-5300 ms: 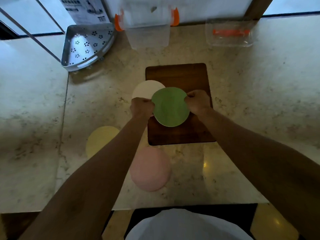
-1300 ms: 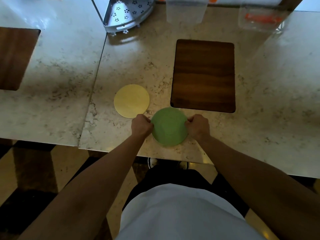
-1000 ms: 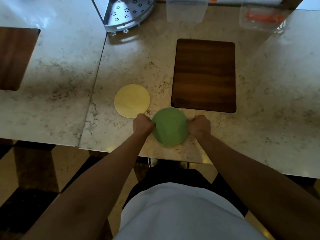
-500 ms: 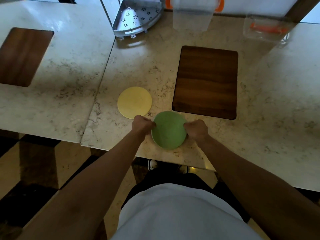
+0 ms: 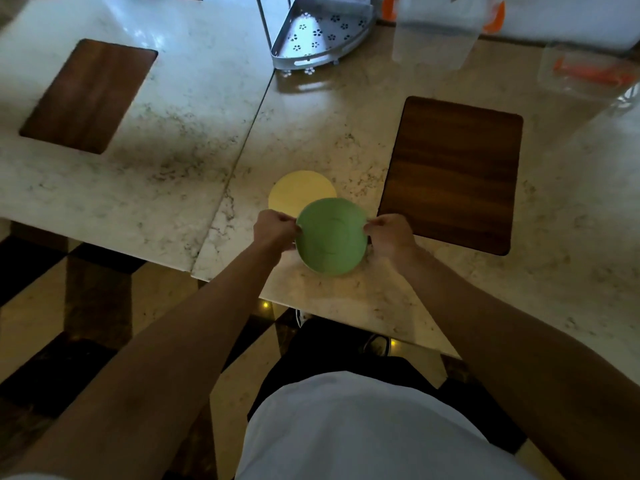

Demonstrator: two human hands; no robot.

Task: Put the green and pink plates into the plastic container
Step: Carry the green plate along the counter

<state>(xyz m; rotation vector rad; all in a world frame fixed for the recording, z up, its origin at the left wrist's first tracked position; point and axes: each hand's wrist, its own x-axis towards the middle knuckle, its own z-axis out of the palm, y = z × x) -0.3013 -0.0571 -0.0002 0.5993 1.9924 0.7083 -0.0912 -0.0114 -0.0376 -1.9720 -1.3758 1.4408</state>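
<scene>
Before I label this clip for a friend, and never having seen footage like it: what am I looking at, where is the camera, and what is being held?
There is no machine: a person wears a camera on the head, looking down at their own arms. The left hand and right hand pinch opposite edges of a green plate, which overlaps a yellow plate in the view. On the marble table lie two wooden boards, a metal corner shelf and, at the far edge, clear plastic containers. No pink plate is visible.

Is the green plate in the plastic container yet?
Out. Round green plate is pinched between left hand and right hand, far from clear plastic container.
</scene>
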